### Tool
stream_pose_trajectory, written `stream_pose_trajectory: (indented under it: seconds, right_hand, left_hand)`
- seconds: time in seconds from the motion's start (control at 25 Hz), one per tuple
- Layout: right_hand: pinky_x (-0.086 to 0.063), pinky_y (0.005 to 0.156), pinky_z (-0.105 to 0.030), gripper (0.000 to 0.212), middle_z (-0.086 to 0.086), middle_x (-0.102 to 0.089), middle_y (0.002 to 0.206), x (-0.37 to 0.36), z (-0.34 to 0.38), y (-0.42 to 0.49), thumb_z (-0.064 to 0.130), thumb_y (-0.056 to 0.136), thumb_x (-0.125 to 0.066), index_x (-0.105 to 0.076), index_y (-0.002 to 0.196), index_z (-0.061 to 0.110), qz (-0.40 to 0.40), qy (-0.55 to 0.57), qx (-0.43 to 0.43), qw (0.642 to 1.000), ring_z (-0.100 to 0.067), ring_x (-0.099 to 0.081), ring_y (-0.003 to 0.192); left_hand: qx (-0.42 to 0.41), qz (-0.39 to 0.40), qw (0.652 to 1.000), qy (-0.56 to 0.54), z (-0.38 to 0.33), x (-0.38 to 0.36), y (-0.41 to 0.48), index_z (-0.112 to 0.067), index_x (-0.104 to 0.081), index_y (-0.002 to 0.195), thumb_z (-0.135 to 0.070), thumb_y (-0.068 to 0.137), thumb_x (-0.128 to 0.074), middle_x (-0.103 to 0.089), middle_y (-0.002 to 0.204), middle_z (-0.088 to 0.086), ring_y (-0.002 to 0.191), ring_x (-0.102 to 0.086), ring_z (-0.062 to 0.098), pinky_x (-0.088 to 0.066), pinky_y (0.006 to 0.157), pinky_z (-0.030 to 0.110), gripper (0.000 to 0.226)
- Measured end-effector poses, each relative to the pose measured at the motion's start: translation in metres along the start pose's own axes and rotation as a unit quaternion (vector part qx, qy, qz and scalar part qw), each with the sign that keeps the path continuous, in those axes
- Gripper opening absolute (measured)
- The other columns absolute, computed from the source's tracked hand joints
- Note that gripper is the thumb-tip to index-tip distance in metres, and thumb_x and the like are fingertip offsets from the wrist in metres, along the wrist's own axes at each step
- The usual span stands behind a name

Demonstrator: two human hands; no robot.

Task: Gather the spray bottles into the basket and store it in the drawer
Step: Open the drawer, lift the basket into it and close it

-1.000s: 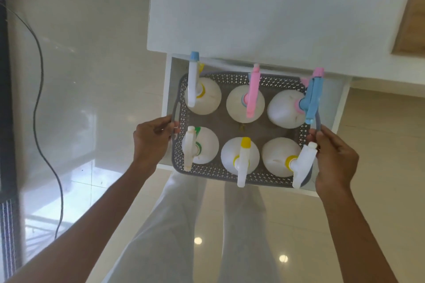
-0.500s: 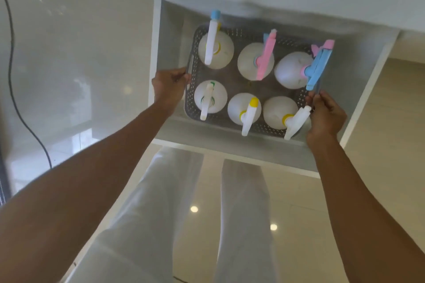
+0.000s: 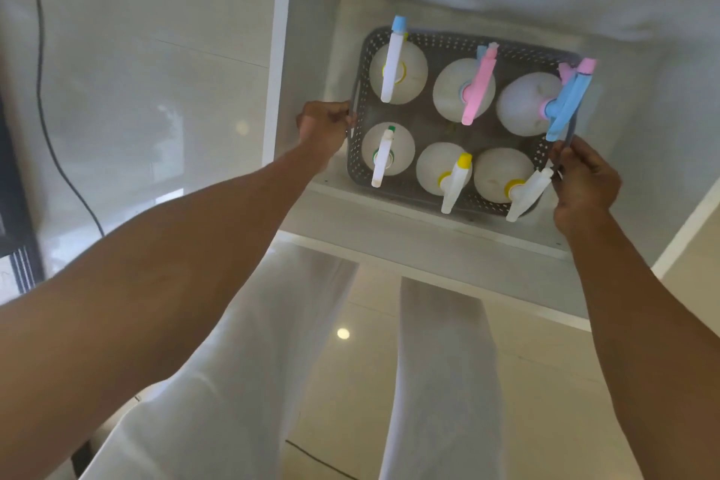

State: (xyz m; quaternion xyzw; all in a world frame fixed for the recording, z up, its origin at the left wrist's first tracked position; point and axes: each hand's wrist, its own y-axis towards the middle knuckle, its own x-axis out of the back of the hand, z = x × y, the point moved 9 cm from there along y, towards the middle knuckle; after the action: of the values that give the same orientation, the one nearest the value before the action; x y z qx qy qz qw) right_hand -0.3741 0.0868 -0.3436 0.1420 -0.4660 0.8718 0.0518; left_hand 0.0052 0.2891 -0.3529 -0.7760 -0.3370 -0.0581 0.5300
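Both hands, left hand (image 3: 325,125) and right hand (image 3: 584,177), gripped the grey perforated plastic basket's (image 3: 459,41) end handles, keeping six white spray bottles (image 3: 397,68) level inside the white drawer (image 3: 307,51).

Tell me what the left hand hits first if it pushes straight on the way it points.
The left hand already grips the basket handle; past it, likely the nearest spray bottle, though depth is unclear.

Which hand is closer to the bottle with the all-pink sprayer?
The right. The right hand grips the basket handle below and right of the pink-sprayer bottle; the left hand grips the opposite handle, farther off.
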Motion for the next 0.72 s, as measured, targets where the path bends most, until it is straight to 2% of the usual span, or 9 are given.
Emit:
stream_pose_trajectory:
  seconds: [0.08,0.2,0.28,0.36,0.44,0.52,0.56,0.64,0.72]
  right_hand:
    - [-0.055,0.105,-0.039,0.032,-0.012,-0.073,0.113,0.000,-0.002,0.002,0.001,0.094,-0.066,-0.069,0.125,0.007,0.002,-0.013,0.001,1.000,-0.017,-0.069,0.098]
    - [-0.056,0.100,-0.031,0.032,-0.012,-0.070,0.128,0.003,-0.003,0.000,0.006,0.097,-0.063,-0.067,0.128,0.012,0.008,-0.040,-0.003,0.999,-0.014,-0.066,0.100]
    - [-0.054,0.091,-0.029,0.031,-0.010,-0.069,0.128,0.010,-0.005,-0.008,0.014,0.100,-0.058,-0.066,0.130,0.014,-0.002,-0.064,-0.014,0.998,-0.013,-0.062,0.096]
    - [-0.053,0.101,-0.036,0.031,-0.006,-0.070,0.119,0.025,-0.004,-0.025,0.023,0.101,-0.055,-0.067,0.128,0.014,-0.034,-0.109,-0.011,0.993,-0.015,-0.061,0.100]
    - [-0.045,0.107,-0.035,0.032,-0.008,-0.071,0.119,0.041,0.000,-0.054,0.025,0.102,-0.050,-0.069,0.124,0.012,-0.077,-0.200,0.024,0.976,-0.025,-0.064,0.111]
    - [-0.042,0.101,-0.029,0.031,-0.016,-0.070,0.122,0.051,0.005,-0.094,0.018,0.103,-0.048,-0.069,0.122,0.005,-0.102,-0.265,0.091,0.954,-0.033,-0.064,0.115]
    - [-0.043,0.101,-0.030,0.029,-0.019,-0.070,0.124,0.053,0.007,-0.118,0.014,0.103,-0.049,-0.067,0.123,0.001,-0.099,-0.276,0.127,0.948,-0.035,-0.064,0.116]
    - [-0.044,0.108,-0.038,0.029,-0.020,-0.067,0.129,0.051,0.001,-0.161,0.008,0.102,-0.052,-0.064,0.126,-0.002,-0.059,-0.305,0.189,0.932,-0.035,-0.063,0.121]
    - [-0.042,0.113,-0.041,0.032,-0.019,-0.063,0.136,0.043,-0.014,-0.204,0.010,0.103,-0.051,-0.061,0.131,-0.002,0.000,-0.363,0.257,0.896,-0.033,-0.058,0.131]
  left_hand:
    - [0.008,0.004,1.000,0.024,-0.002,-0.001,-0.001,-0.015,-0.077,0.110,-0.005,0.090,-0.065,-0.077,0.103,0.011,0.083,-0.060,0.016,-0.056,0.098,0.048,0.025]
    - [0.009,0.022,0.997,0.078,-0.015,0.001,-0.011,-0.019,-0.073,0.119,-0.013,0.092,-0.064,-0.075,0.104,0.002,0.083,-0.063,0.010,-0.058,0.093,0.032,0.028]
    - [0.010,0.025,0.993,0.118,-0.023,0.007,-0.026,-0.014,-0.063,0.131,-0.020,0.094,-0.065,-0.068,0.126,0.006,0.104,-0.066,0.014,-0.050,0.096,0.023,0.038]
    - [-0.022,0.011,0.981,0.192,-0.034,0.019,-0.054,-0.010,-0.053,0.141,-0.025,0.096,-0.062,-0.057,0.142,0.009,0.128,-0.056,0.020,-0.040,0.106,0.021,0.049]
    - [-0.118,0.018,0.945,0.303,-0.049,0.024,-0.092,-0.006,-0.046,0.146,-0.025,0.099,-0.058,-0.048,0.149,0.013,0.139,-0.045,0.025,-0.030,0.114,0.028,0.052]
    - [-0.202,0.036,0.908,0.365,-0.053,0.027,-0.138,-0.005,-0.042,0.148,-0.023,0.100,-0.056,-0.043,0.151,0.017,0.140,-0.041,0.030,-0.034,0.114,0.037,0.053]
    - [-0.233,0.045,0.891,0.386,-0.053,0.028,-0.160,-0.006,-0.042,0.148,-0.023,0.100,-0.056,-0.041,0.152,0.017,0.140,-0.041,0.031,-0.038,0.112,0.041,0.053]
    - [-0.280,0.077,0.855,0.429,-0.046,0.023,-0.200,-0.009,-0.041,0.149,-0.024,0.099,-0.056,-0.039,0.154,0.017,0.142,-0.039,0.033,-0.042,0.111,0.046,0.055]
    - [-0.299,0.139,0.811,0.483,-0.029,0.011,-0.234,-0.013,-0.033,0.154,-0.029,0.099,-0.055,-0.030,0.160,0.014,0.148,-0.030,0.032,-0.036,0.116,0.049,0.061]
